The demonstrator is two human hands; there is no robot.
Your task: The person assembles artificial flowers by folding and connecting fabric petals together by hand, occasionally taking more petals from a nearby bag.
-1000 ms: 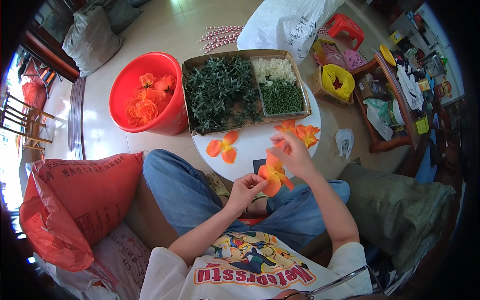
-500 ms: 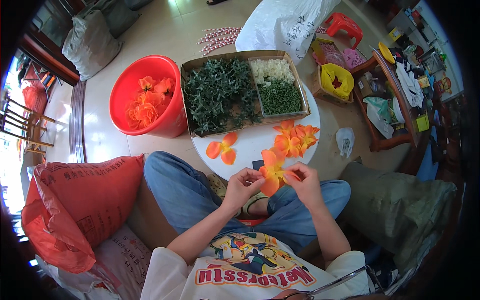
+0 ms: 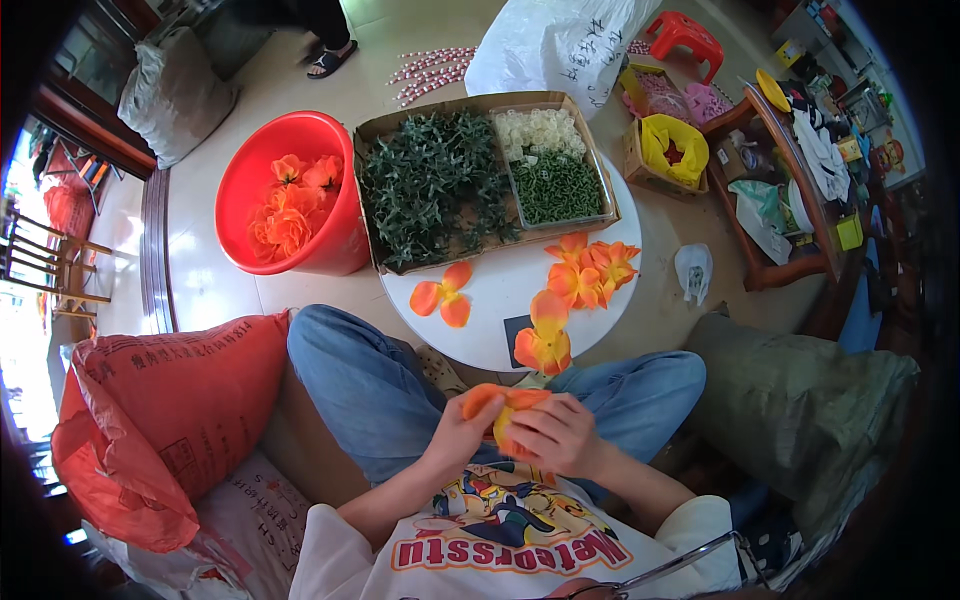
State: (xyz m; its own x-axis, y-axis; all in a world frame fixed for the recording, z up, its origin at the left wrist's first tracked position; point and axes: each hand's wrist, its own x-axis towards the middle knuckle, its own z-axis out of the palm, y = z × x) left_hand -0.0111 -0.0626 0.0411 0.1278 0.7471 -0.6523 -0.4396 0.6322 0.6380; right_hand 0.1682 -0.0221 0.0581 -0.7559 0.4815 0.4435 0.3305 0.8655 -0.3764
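Observation:
Close in front of my shirt, both hands hold an orange and yellow artificial flower petal piece [image 3: 506, 397]. My left hand [image 3: 458, 432] pinches its left side with the thumb on top. On the other side, my right hand [image 3: 562, 436] is closed around it, its fingers slightly blurred and hiding part of the piece. Another petal piece [image 3: 546, 343] lies at the near edge of the white round table [image 3: 470, 340], partly over a small dark square [image 3: 514, 328]. A three-lobed petal piece [image 3: 443, 296] lies farther left, and a cluster of petal pieces [image 3: 588, 272] on the right.
A cardboard box [image 3: 462, 240] of green leaves and a clear tray [image 3: 566, 224] of small white and green parts cover the table's far side. Left stands a red bucket [image 3: 232, 215] of orange flowers. Sacks [image 3: 200, 400] flank my legs; a person's foot [image 3: 332, 60] shows far off.
Both hands have drawn back toward my body with a petal piece between them. A petal piece now lies at the table's near edge, out of my hands. A person's foot has appeared at the far left.

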